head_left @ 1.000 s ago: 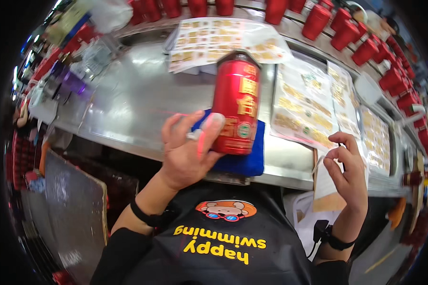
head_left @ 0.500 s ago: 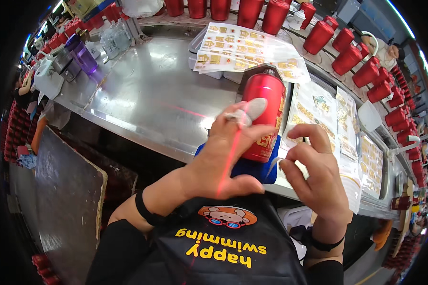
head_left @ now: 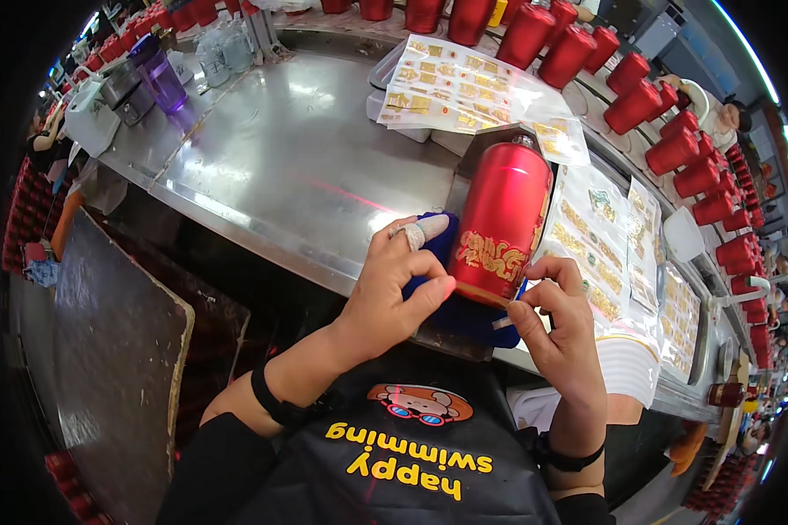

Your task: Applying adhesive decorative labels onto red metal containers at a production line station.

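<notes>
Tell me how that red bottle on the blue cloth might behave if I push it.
The red bottle would probably tend to roll sideways, since its body is round and it lies on its side. Its smooth, glossy surface may feel slippery. The blue cloth under its base end might add some drag.

The bottle (head_left: 503,201) is glossy red with gold ornament, the cloth (head_left: 471,322) deep blue.
</notes>
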